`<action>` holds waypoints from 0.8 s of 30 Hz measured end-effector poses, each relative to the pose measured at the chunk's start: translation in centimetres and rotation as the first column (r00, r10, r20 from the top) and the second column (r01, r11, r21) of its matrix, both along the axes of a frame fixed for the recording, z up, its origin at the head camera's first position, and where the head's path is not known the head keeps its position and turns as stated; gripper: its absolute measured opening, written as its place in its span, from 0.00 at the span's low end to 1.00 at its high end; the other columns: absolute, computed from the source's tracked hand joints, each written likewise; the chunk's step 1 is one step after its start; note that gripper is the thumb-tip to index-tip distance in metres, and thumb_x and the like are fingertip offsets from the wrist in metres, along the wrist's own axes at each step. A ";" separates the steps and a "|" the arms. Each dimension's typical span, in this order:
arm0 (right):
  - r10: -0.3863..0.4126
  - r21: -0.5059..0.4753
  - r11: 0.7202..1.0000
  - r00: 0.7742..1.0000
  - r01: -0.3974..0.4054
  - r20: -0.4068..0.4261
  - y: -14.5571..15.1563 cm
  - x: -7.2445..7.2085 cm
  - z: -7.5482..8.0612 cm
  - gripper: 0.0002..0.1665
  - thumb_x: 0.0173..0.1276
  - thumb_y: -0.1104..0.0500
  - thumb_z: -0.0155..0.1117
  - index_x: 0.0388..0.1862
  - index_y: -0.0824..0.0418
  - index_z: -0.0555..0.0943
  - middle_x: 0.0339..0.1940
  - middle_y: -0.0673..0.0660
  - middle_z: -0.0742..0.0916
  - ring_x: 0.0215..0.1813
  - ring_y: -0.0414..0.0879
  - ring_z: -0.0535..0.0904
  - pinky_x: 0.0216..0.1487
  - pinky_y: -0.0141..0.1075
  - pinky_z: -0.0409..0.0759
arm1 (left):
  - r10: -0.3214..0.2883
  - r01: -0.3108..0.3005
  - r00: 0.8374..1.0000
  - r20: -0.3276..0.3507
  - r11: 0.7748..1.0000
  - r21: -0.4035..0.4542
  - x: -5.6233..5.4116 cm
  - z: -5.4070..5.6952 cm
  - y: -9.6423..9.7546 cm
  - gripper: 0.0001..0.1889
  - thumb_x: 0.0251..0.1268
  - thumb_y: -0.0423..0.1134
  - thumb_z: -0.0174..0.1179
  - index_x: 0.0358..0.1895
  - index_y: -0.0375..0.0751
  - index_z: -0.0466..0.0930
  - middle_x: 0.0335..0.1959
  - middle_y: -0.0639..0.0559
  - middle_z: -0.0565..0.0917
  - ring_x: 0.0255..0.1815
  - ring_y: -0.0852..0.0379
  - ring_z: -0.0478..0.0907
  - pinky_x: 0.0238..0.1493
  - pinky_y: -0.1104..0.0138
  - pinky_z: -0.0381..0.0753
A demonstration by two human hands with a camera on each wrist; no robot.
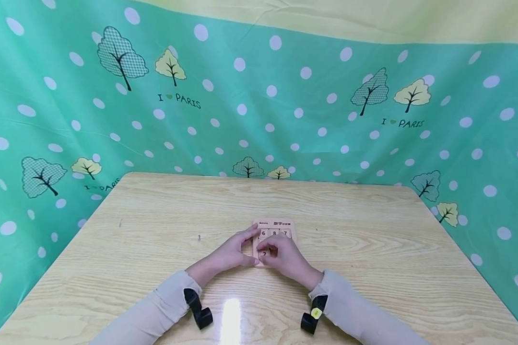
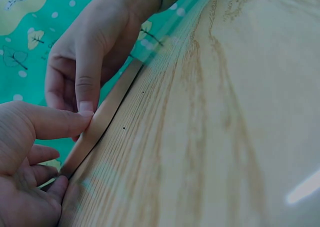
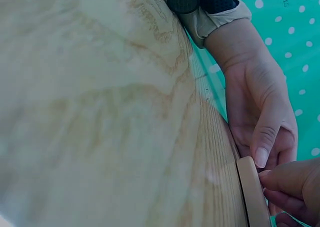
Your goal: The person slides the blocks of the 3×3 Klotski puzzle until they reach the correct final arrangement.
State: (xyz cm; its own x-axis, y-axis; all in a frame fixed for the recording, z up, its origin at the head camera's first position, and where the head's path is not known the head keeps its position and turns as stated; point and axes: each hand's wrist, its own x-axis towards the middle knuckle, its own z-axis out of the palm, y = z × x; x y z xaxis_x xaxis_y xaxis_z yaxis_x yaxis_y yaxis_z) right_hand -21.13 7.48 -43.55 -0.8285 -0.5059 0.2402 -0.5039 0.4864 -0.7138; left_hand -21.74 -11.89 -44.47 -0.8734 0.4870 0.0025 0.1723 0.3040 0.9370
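A flat wooden number slide puzzle [image 1: 285,224] lies on the table in front of the person. Tiles 6, 8 and 7 show in its top row, and a tile marked 2 [image 1: 264,254] shows lower down; other tiles are hidden by the right hand. The left hand [image 1: 229,249] holds the puzzle's left side, forefinger near the upper corner and thumb near the lower. Bent fingers of the right hand [image 1: 287,256] reach over the face, thumb and forefinger tips touching around the 2. In the left wrist view, both thumbs nearly meet at the wooden edge [image 2: 107,112].
The wood-grain table [image 1: 155,215] spreads around the puzzle, with a bright reflection near its front. A green dotted curtain [image 1: 285,110] hangs behind and at the sides. Black bands with small cameras [image 1: 203,317] sit on both sleeved wrists.
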 end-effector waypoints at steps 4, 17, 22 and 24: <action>-0.008 0.005 1.000 1.000 0.008 0.009 -0.1 0.0 0.1 0.12 0.51 0.70 0.68 0.36 0.61 0.85 0.32 0.51 0.83 0.36 0.44 0.70 0.36 0.30 0.69 | 0.006 -0.006 1.000 -0.010 1.000 -0.018 0.0 0.1 0.1 0.43 0.47 0.30 0.69 0.70 0.34 0.59 0.76 0.44 0.50 0.75 0.43 0.45 0.73 0.50 0.44; -0.010 -0.013 1.000 1.000 0.010 0.013 0.1 0.1 0.1 0.12 0.50 0.71 0.67 0.36 0.63 0.85 0.32 0.52 0.83 0.34 0.45 0.73 0.35 0.29 0.70 | 0.007 -0.007 0.999 -0.035 1.000 -0.024 -0.1 -0.1 0.1 0.43 0.47 0.31 0.70 0.69 0.34 0.60 0.75 0.43 0.51 0.75 0.42 0.46 0.73 0.48 0.44; -0.027 -0.022 0.999 0.999 0.028 0.031 0.6 0.3 -0.1 0.13 0.51 0.70 0.69 0.37 0.61 0.85 0.33 0.51 0.83 0.35 0.43 0.73 0.35 0.30 0.73 | 0.008 -0.008 1.000 -0.027 1.000 -0.015 -0.1 -0.1 0.1 0.43 0.46 0.29 0.69 0.69 0.34 0.60 0.75 0.43 0.51 0.75 0.42 0.46 0.73 0.50 0.44; -0.031 -0.023 0.999 0.999 0.032 0.031 0.8 0.3 -0.1 0.13 0.51 0.70 0.68 0.37 0.61 0.85 0.34 0.51 0.83 0.35 0.44 0.74 0.35 0.29 0.74 | 0.007 -0.007 1.000 -0.027 1.000 -0.012 -0.1 -0.1 0.1 0.43 0.46 0.29 0.69 0.69 0.33 0.60 0.75 0.42 0.51 0.75 0.42 0.46 0.73 0.50 0.44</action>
State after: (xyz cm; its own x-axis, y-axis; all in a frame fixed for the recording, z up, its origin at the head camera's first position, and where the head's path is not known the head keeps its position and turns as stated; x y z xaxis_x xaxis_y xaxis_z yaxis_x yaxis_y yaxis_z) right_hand -20.84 8.32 -43.70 -0.8511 -0.4741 0.2257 -0.4662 0.4845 -0.7402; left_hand -21.80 -11.75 -44.53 -0.8766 0.4809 0.0203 0.1952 0.3167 0.9282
